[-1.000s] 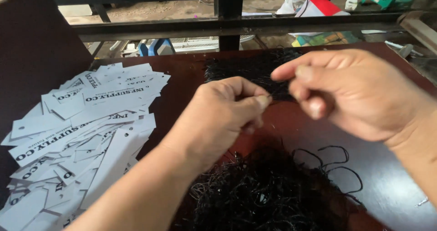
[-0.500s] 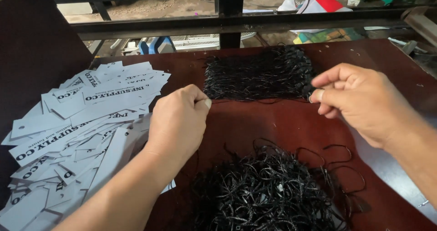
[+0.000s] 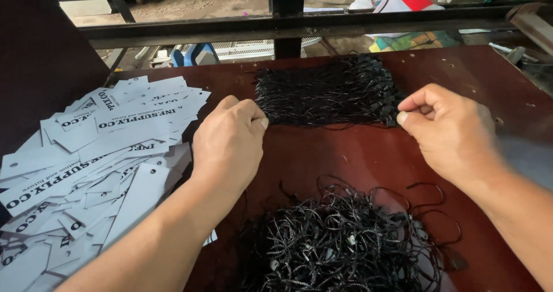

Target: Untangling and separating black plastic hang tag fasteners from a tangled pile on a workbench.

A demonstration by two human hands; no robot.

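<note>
Both grips are pinched shut: my left hand (image 3: 230,139) presses thumb and forefinger together at the left edge of the straightened bundle of black cords (image 3: 328,91), and my right hand (image 3: 446,131) does the same at the bundle's right edge, where the small black end pieces sit. I judge that each pinch holds the end of one thin cord stretched between the hands along the near edge of the bundle, though the strand itself is too fine and too dark to pick out with certainty.

The bundle lies at the far middle of the dark red desk (image 3: 357,154), with a loose tangled heap of black cords (image 3: 340,246) near my body and a spread of white paper tags (image 3: 98,165) to my left.

From here the risk, as I see it, is snagging: a cord laid against the bundle could catch neighbouring strands and pull the neat rows askew. My left forearm also passes just beside the tags and over the tangled heap, so a careless sweep could scatter either.

The fingertips hide exactly what is held. The heap and the tags are cut off at the bottom and left edges of the view.
</note>
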